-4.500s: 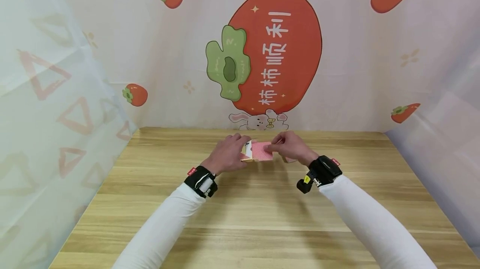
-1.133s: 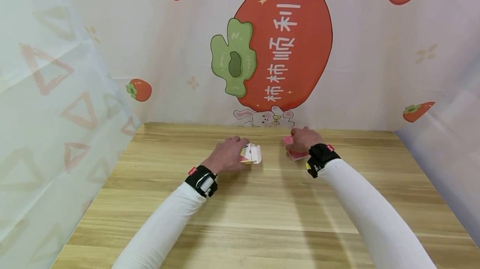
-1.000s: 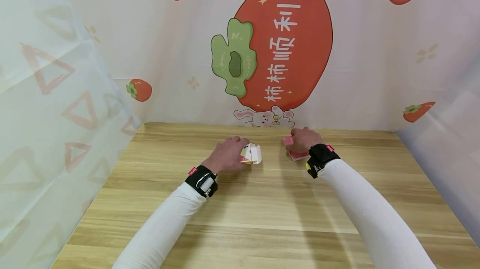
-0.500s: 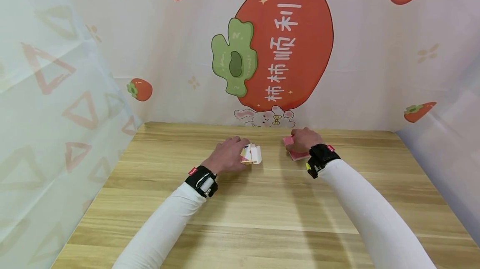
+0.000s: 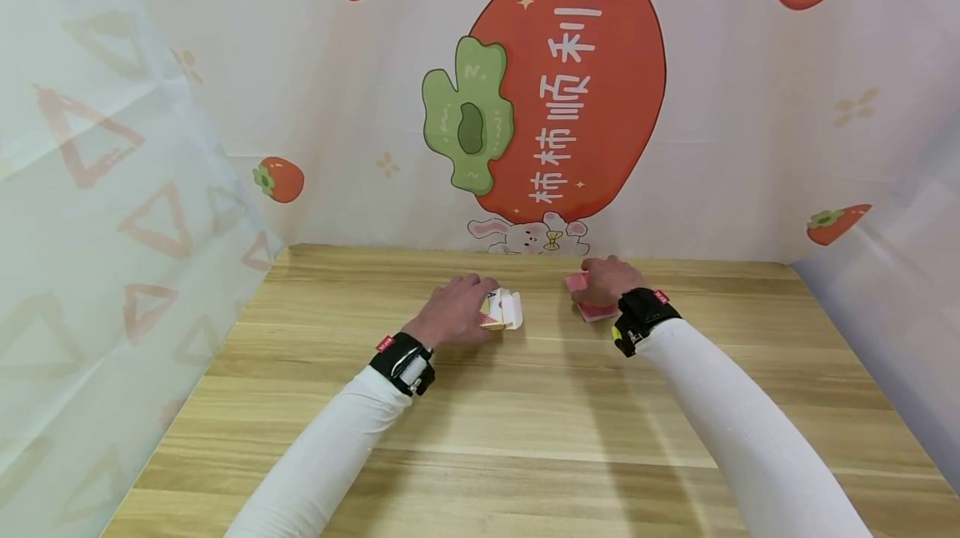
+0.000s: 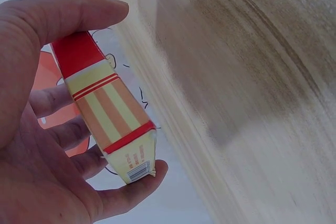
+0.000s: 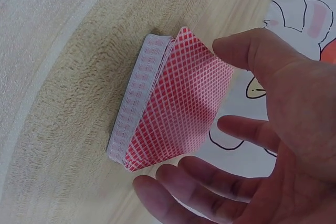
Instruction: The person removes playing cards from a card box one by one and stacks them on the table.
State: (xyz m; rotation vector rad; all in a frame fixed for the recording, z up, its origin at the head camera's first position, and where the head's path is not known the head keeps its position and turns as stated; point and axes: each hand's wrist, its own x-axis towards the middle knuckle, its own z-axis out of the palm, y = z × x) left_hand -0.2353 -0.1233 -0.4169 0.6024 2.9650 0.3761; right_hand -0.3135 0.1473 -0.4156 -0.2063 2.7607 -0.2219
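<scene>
My left hand (image 5: 450, 313) holds a card box (image 6: 113, 98) by its sides, thumb on one edge and fingers behind, little finger curled under the barcode end. In the head view the box's white flap (image 5: 516, 310) stands open toward the right, with a white card face showing near its mouth. My right hand (image 5: 611, 280) is over a deck of playing cards (image 7: 178, 103) with red-and-white patterned backs. The right wrist view shows its thumb close to the top card's edge and the other fingers spread loosely below the stack. The deck lies on the table, its upper cards slightly askew.
The wooden table (image 5: 480, 421) ends at a white cloth backdrop (image 5: 712, 146) printed with persimmons, close behind both hands. Cloth walls stand at left and right. A black wrist strap with a camera (image 5: 405, 363) sits on each wrist.
At 4.5 s ago my right hand was pinching a red-backed card at the box's mouth. Since then it has moved right to the deck. Over the last second both hands stay put.
</scene>
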